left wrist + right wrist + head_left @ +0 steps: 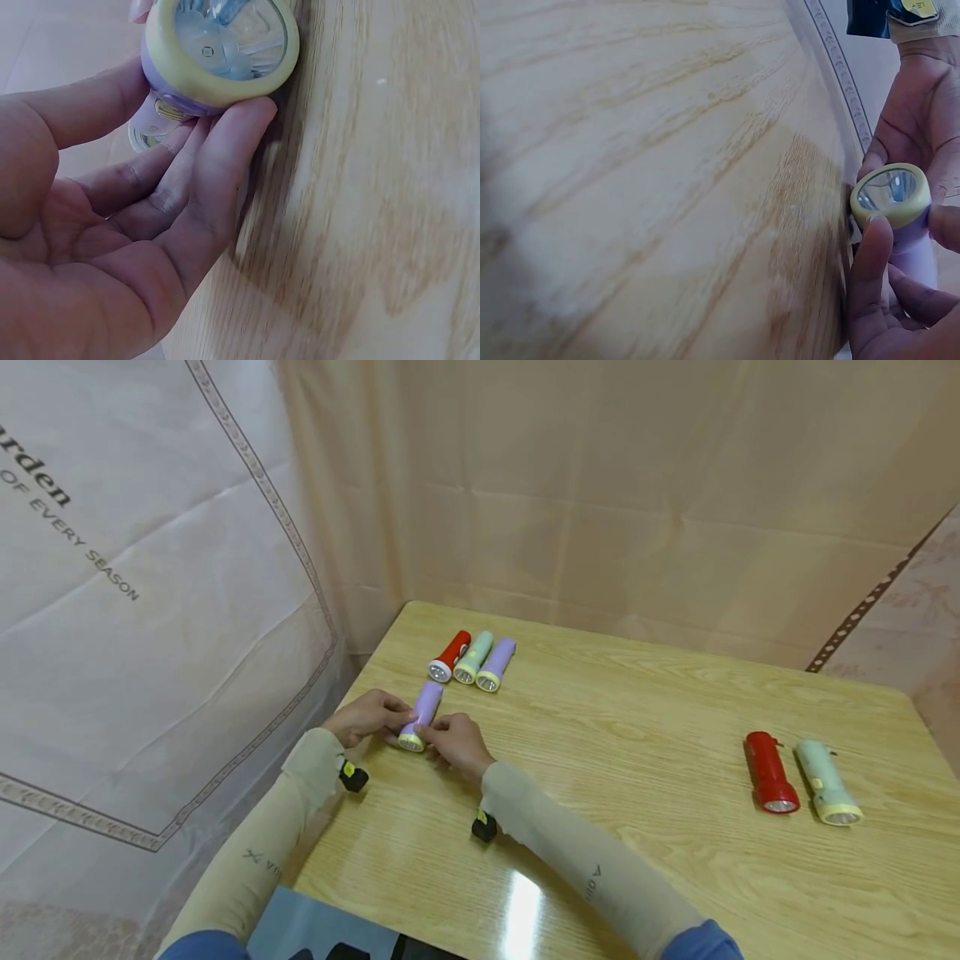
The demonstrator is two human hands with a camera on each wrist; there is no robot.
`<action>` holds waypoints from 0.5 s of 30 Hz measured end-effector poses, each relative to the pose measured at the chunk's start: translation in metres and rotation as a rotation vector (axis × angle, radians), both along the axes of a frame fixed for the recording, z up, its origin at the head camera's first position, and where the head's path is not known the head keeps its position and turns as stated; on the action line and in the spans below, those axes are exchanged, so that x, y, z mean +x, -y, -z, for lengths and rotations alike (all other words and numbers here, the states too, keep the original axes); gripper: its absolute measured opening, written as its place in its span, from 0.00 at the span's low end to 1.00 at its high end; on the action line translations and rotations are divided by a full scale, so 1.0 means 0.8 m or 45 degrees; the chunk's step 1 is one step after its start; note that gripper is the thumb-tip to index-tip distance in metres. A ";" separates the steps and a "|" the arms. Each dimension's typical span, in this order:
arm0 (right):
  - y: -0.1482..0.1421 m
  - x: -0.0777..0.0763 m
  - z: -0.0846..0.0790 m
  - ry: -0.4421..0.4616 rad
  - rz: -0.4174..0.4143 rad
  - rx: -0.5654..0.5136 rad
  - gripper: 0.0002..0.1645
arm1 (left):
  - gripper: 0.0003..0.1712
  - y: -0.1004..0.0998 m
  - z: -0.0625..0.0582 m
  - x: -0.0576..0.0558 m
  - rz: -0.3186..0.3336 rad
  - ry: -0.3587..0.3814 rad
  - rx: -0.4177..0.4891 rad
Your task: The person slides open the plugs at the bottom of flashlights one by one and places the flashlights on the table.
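A purple flashlight with a pale yellow head lies near the table's left edge, its lens facing the person. My left hand holds it from the left, thumb and fingers at its sides. From the right, my right hand pinches it near the head. Close up in the left wrist view, the yellow rim and clear lens show, with a fingertip under the rim. Just behind lie a red flashlight, a mint green flashlight and a second purple flashlight, side by side.
On the table's right side lie a larger red flashlight and a larger mint flashlight. A grey and black object sits at the front left edge. Curtains hang behind and to the left of the wooden table.
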State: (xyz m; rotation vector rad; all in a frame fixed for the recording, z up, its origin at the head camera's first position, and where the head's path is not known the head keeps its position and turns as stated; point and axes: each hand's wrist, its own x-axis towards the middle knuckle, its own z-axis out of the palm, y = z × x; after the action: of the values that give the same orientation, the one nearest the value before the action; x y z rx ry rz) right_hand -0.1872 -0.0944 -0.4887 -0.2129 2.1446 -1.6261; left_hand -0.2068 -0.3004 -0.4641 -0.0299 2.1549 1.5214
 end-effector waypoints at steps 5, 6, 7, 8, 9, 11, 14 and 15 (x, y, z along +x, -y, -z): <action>-0.006 0.004 -0.006 0.010 0.006 -0.011 0.15 | 0.22 -0.004 0.001 0.000 -0.005 0.003 0.005; -0.007 0.005 -0.008 0.016 0.009 -0.016 0.15 | 0.22 -0.006 0.001 0.000 -0.003 0.004 0.001; -0.009 0.006 -0.010 0.026 0.011 -0.022 0.14 | 0.22 -0.007 0.001 0.000 -0.006 0.006 -0.001; -0.010 0.007 -0.011 0.036 0.013 -0.030 0.14 | 0.22 -0.009 0.001 0.000 -0.007 0.007 -0.002; -0.012 0.008 -0.012 0.045 0.015 -0.034 0.14 | 0.22 -0.010 0.001 0.001 -0.008 0.008 0.000; -0.016 0.009 -0.013 0.062 0.016 -0.036 0.14 | 0.22 -0.013 0.003 0.002 0.002 0.000 0.001; -0.024 0.011 -0.013 0.066 0.013 -0.040 0.14 | 0.22 -0.018 0.004 0.004 0.017 -0.009 0.017; -0.027 0.012 -0.013 0.062 0.012 -0.039 0.15 | 0.22 -0.021 0.004 0.004 0.022 -0.012 0.022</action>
State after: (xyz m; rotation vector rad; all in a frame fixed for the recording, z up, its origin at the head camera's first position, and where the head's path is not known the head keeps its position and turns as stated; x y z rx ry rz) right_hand -0.1778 -0.0730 -0.4782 -0.1712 2.0887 -1.6528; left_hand -0.2033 -0.2840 -0.4677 0.0014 2.1437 1.5328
